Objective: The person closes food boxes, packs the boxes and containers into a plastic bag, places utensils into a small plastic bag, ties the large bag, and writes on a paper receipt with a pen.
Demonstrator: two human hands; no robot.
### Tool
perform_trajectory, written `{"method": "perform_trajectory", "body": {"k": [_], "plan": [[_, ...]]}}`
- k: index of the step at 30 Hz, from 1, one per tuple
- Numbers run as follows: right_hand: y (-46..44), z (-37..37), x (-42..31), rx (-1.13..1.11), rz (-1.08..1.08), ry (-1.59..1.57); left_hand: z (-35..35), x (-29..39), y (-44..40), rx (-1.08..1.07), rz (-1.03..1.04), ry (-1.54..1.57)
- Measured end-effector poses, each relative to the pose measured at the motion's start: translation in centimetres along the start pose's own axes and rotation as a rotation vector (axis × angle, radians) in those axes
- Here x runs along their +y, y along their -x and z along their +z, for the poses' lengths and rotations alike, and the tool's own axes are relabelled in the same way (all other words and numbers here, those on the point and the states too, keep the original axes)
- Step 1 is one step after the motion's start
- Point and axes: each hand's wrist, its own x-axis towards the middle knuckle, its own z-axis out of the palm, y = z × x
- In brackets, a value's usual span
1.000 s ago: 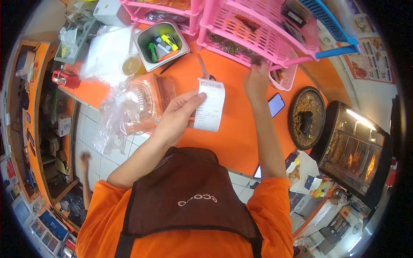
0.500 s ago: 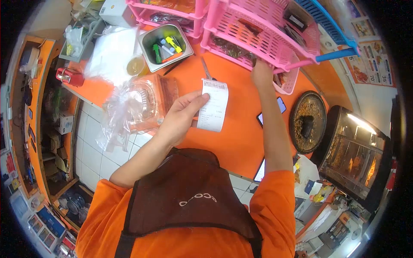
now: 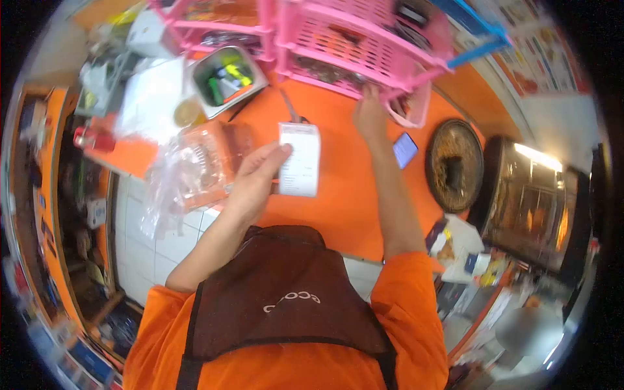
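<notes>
A printed paper receipt (image 3: 300,162) is pinched between the thumb and fingers of my left hand (image 3: 262,170), over the orange table (image 3: 331,224). My right hand (image 3: 370,116) reaches to the front edge of the lowest pink basket (image 3: 325,73), which holds small dark packets. Its fingers are closed at the basket's rim, and what they may hold is too small to make out. Left of the receipt lies a clear plastic container (image 3: 205,159) in a thin plastic bag. Scissors (image 3: 290,107) lie just behind the receipt.
A metal tin (image 3: 255,88) of markers stands at the back left, near a cup (image 3: 188,113) and a red object (image 3: 94,139). To the right are a phone (image 3: 404,151), a round dark tray (image 3: 434,162) and a lit glass cabinet (image 3: 530,208).
My right hand went into the lowest pink basket and has drawn back to its front edge. The view has shifted and tilted. My left hand still holds the receipt.
</notes>
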Motion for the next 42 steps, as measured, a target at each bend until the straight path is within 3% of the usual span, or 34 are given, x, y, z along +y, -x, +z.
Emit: {"method": "perform_trajectory", "body": {"k": [2, 5, 6, 8, 10, 13, 14, 17, 20, 21, 26, 30, 32, 35, 38, 42], "plan": [[3.5, -2.4, -1.2, 0.366, -0.097, -0.06, 0.2, -0.2, -0.2, 0.017, 0.028, 0.031], [11.3, -13.5, -4.4, 0.487, 0.387, -0.527, 0.3, -0.4, -0.4, 0.017, 0.019, 0.051], [15.5, -15.2, -1.3, 0.681, 0.326, -0.287, 0.7, -0.5, -0.6, 0.004, 0.006, 0.087], [21.9, -20.7, 1.0, 1.048, 0.613, -0.235, 1.4, -0.1, -0.8, -0.02, -0.025, 0.13], [28.8, -24.6, 5.7, 1.198, 0.714, 0.201, 1.0, -0.8, -1.5, -0.063, -0.036, 0.063], [40.3, -24.5, 16.6, 0.578, 0.832, 0.306, 2.3, -1.4, -1.9, -0.105, -0.025, 0.034], [42.9, -23.6, 19.0, 0.468, 0.879, 0.262, 2.9, -1.7, -1.7, -0.117, -0.022, 0.037], [44.1, -21.7, 17.4, 0.453, 1.015, 0.05, 3.8, -2.3, -1.4, -0.17, -0.04, -0.025], [35.6, -20.3, 7.1, 0.604, 0.991, -0.456, 3.0, -4.0, -1.1, -0.103, -0.123, -0.109], [33.9, -18.2, 4.6, 0.553, 0.949, -0.709, 2.2, -5.2, -1.3, -0.073, -0.161, -0.127], [23.8, -9.9, -13.1, -0.022, 0.514, -1.121, 0.2, -9.8, -2.2, -0.066, -0.393, 0.211], [22.5, -7.3, -17.9, -0.141, 0.68, -1.351, -2.1, -11.5, -3.0, -0.01, -0.168, 0.197], [24.7, -4.2, -17.0, -0.247, 0.749, -1.348, -4.1, -13.4, -4.4, -0.034, 0.057, -0.047], [26.4, -2.7, -16.1, -0.737, 0.835, -1.064, -6.7, -15.7, -5.9, -0.015, 0.321, -0.45], [27.7, -1.4, -17.3, -0.655, 0.992, -1.001, -7.9, -16.2, -5.1, 0.122, 0.611, -1.035], [27.2, -2.2, -17.8, -0.73, 0.953, -0.849, -9.9, -17.6, -3.6, -0.129, 0.759, -1.309]]}}
